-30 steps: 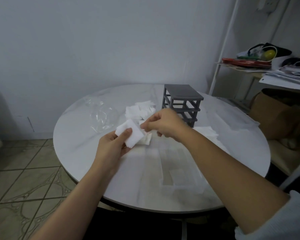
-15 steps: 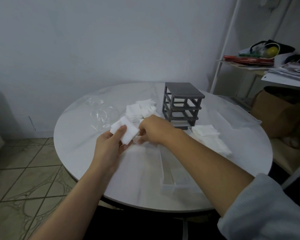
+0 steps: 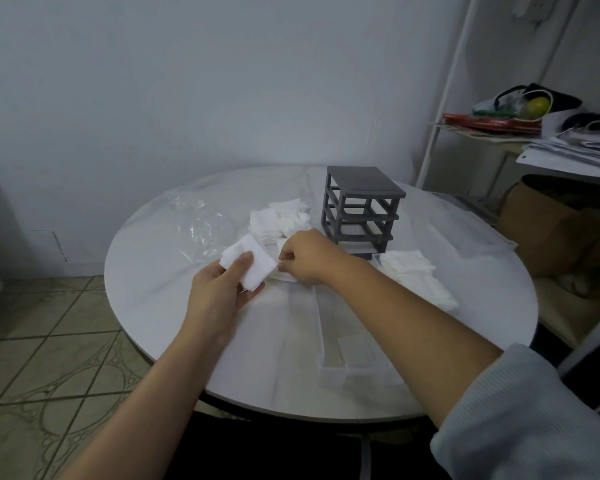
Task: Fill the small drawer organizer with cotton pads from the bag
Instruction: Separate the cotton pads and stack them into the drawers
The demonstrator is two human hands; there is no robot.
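A home room: round table (image 3: 174, 265), tiled floor (image 3: 49, 341), cluttered shelf (image 3: 492, 133).

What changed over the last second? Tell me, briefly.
The right hand dropped slightly left and down, to the loose pads on the table beside the stack; whether it pinches one is unclear. The left hand kept gripping its stack. The organizer, bag and clear drawer stayed put.

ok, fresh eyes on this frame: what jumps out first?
Mid-frame, the left hand grips a stack of cotton pads while the right hand pinches at its edge. Behind them stands the dark grey organizer frame, with loose pads heaped on either side. A clear drawer lies nearer the camera.
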